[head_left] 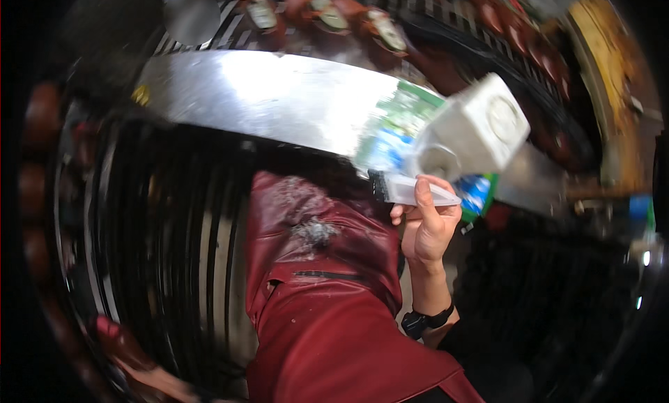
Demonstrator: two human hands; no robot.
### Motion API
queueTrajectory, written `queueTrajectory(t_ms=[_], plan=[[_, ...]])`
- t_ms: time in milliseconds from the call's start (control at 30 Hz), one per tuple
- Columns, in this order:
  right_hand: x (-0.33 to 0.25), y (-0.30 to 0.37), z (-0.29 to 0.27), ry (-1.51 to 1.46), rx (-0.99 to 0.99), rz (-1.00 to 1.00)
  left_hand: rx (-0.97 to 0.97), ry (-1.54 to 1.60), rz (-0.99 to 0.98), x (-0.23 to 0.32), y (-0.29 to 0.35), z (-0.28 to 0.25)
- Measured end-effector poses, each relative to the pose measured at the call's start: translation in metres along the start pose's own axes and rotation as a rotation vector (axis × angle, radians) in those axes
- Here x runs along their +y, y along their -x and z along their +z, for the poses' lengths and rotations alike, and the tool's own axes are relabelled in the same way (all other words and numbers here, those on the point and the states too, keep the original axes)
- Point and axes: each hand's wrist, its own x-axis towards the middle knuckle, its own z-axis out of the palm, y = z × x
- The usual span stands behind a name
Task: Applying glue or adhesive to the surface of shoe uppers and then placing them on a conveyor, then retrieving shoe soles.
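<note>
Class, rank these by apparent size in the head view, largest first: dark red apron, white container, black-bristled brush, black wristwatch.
1. Dark red apron
2. White container
3. Black-bristled brush
4. Black wristwatch

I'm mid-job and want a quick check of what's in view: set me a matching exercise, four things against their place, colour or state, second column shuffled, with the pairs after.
Things
1. Brush
2. Apron
3. Wrist strap
4. Container

Descriptions
A. Black, fastened around the forearm's lower end
B. Dark red, with whitish smudges
C. White and boxy
D. Held in the right hand

Pairs
1-D; 2-B; 3-A; 4-C
</note>
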Motion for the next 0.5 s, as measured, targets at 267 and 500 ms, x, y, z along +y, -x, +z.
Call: queueTrajectory(t_ms=[267, 500], plan=[[-0.017, -0.012, -0.047, 0.634, 0.317, -0.509, -0.086, 0.673, -0.388, -0.071, -0.081, 0.136], [-0.002, -0.016, -0.027, 0.376, 0.353, -0.227, -0.515, 0.235, -0.541, -0.036, -0.096, 0.340]])
